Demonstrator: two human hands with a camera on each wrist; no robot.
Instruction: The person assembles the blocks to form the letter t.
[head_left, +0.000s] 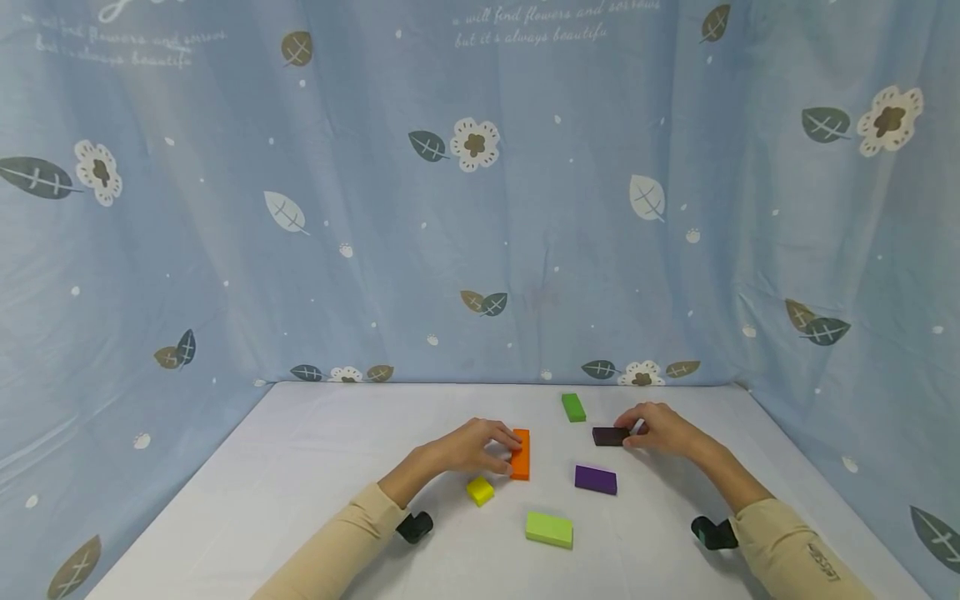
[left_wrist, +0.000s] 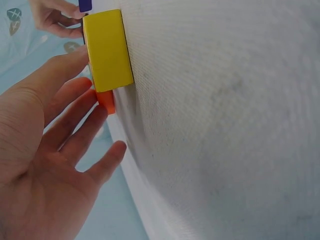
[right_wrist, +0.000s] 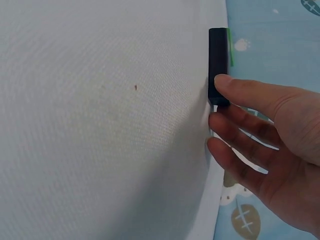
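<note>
My left hand (head_left: pixel 474 446) is at an orange block (head_left: pixel 523 468), its loosely spread fingers over the block's far part and the thumb by its left side. In the left wrist view a yellow block (left_wrist: pixel 107 50) hides the thumb tip and most of the orange block (left_wrist: pixel 107 102). My right hand (head_left: pixel 662 429) pinches the right end of a black block (head_left: pixel 607 437). The right wrist view shows the thumb on the near face of this block (right_wrist: pixel 218 52), with fingers behind its end. The black block lies crosswise; the orange one points away from me.
Between the hands lies a purple block (head_left: pixel 596 480). A light green block (head_left: pixel 549 530) is nearer me, a darker green one (head_left: pixel 573 407) farther back. The yellow block sits close below the left hand. A patterned blue curtain (head_left: pixel 525 208) surrounds the white table (head_left: pixel 300 467).
</note>
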